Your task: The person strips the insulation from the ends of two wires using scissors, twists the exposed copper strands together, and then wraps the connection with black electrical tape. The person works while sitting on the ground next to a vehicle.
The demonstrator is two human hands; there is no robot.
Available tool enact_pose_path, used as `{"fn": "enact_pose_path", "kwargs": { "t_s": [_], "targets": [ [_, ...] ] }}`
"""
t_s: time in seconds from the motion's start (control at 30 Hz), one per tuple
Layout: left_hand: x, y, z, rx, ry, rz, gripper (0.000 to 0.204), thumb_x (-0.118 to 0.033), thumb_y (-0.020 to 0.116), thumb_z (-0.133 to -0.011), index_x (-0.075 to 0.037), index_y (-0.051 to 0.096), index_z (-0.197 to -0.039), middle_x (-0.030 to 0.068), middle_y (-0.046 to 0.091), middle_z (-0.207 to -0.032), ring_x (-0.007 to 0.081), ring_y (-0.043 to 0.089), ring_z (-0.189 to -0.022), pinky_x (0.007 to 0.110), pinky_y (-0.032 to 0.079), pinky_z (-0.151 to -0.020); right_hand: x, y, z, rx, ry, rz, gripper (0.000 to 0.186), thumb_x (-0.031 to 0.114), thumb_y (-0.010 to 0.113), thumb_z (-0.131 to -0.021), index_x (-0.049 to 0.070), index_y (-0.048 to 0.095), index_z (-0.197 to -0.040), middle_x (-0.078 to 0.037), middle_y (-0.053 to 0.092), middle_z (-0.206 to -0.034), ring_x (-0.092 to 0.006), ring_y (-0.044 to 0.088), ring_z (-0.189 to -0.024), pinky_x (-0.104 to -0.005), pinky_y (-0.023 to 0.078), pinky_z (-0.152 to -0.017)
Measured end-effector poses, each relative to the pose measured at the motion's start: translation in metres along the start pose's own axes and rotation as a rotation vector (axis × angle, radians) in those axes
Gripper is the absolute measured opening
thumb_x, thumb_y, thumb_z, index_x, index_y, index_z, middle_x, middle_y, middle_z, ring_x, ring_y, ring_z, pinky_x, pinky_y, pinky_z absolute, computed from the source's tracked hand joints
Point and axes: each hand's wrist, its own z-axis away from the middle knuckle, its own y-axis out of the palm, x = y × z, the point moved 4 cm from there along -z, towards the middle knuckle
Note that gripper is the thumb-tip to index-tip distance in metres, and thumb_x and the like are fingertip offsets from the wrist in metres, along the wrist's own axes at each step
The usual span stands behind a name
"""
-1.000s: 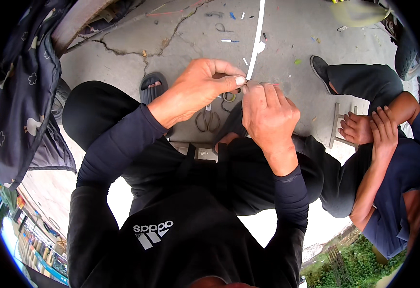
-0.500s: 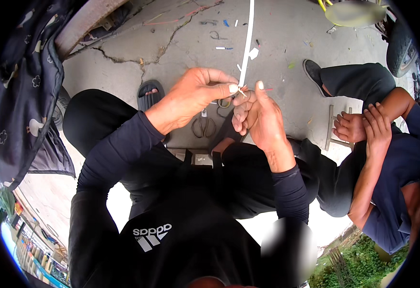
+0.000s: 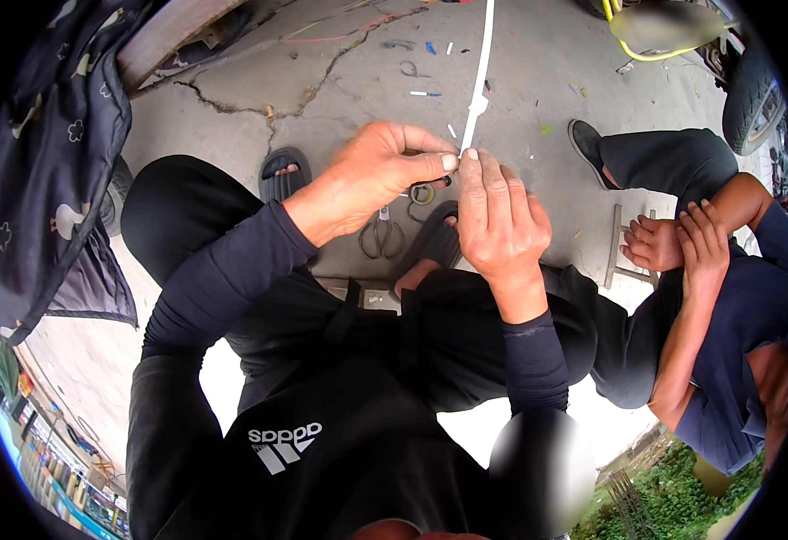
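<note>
A long white cable point(image 3: 481, 85) runs from the top of the view down to my fingertips. My left hand point(image 3: 367, 175) pinches its lower end between thumb and forefinger. From the other side, my right hand point(image 3: 505, 220) meets it, back turned up and fingers pressed together, with the forefinger tip on the cable. Its thumb is hidden underneath. The cable's very end is covered by the fingers. Beyond my hands, on the ground, lie scissors point(image 3: 382, 238) with grey handles and a roll of tape point(image 3: 422, 194).
Small white and blue scraps point(image 3: 425, 94) are scattered on the cracked concrete floor point(image 3: 358, 99). A co-worker point(image 3: 718, 297) sits at the right with hands together, near a small stool point(image 3: 617, 247). Patterned dark cloth point(image 3: 47, 180) hangs at the left; a wheel point(image 3: 756, 112) stands far right.
My right hand has turned from palm-side up to back-side up, its fingers now over the cable's end. The frayed copper strands and a red wire tip seen before are now hidden.
</note>
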Motion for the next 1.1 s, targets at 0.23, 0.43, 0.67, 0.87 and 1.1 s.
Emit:
{"fn": "enact_pose_path", "kwargs": {
  "t_s": [0.23,0.43,0.67,0.87,1.1],
  "targets": [
    [-0.002,0.002,-0.018,-0.014,0.049,-0.09,0.019,-0.014,0.068,-0.096,0.002,0.073,-0.106,0.0038,0.071,-0.092,0.0099,0.061,-0.087,0.026,0.049,-0.078,-0.014,0.025,0.005,0.055,0.174,-0.105,0.013,0.014,0.069,-0.09,0.006,0.068,-0.1,-0.003,0.067,-0.087,-0.0149,0.066,-0.07,-0.0264,0.045,-0.051],
    [0.008,-0.002,-0.033,-0.027,0.001,-0.185,0.017,-0.012,0.064,-0.099,0.001,0.072,-0.106,0.0037,0.072,-0.096,0.011,0.063,-0.094,0.028,0.048,-0.088,-0.025,0.047,0.016,0.346,0.751,-0.811,0.012,0.017,0.068,-0.095,0.005,0.067,-0.096,-0.003,0.062,-0.073,-0.0154,0.061,-0.054,-0.028,0.043,-0.046],
    [0.009,-0.005,-0.017,-0.013,0.036,-0.116,0.019,-0.014,0.066,-0.098,0.002,0.071,-0.108,0.0072,0.073,-0.098,0.0126,0.065,-0.093,0.03,0.05,-0.089,-0.011,0.045,0.027,0.726,1.525,-2.282,0.04,0.041,0.058,-0.103,0.002,0.067,-0.096,-0.006,0.065,-0.073,-0.0164,0.06,-0.054,-0.0281,0.042,-0.049],
    [0.006,-0.001,0.006,-0.023,0.036,-0.136,0.022,-0.017,0.067,-0.098,0.002,0.073,-0.106,0.0068,0.073,-0.097,0.0125,0.062,-0.091,0.029,0.049,-0.087,-0.021,-0.013,0.023,0.353,0.475,-0.353,0.031,0.028,0.068,-0.093,0.005,0.065,-0.114,-0.008,0.068,-0.086,-0.0224,0.068,-0.071,-0.0342,0.056,-0.059],
    [0.009,-0.006,0.011,-0.036,0.061,-0.1,0.02,-0.014,0.066,-0.097,0.003,0.073,-0.106,0.0063,0.073,-0.097,0.0123,0.062,-0.091,0.029,0.049,-0.087,0.007,0.001,0.005,0.142,0.072,-0.071,0.032,0.021,0.079,-0.083,0.009,0.066,-0.11,-0.003,0.067,-0.095,-0.0169,0.067,-0.078,-0.0276,0.052,-0.056]
  ]
}}
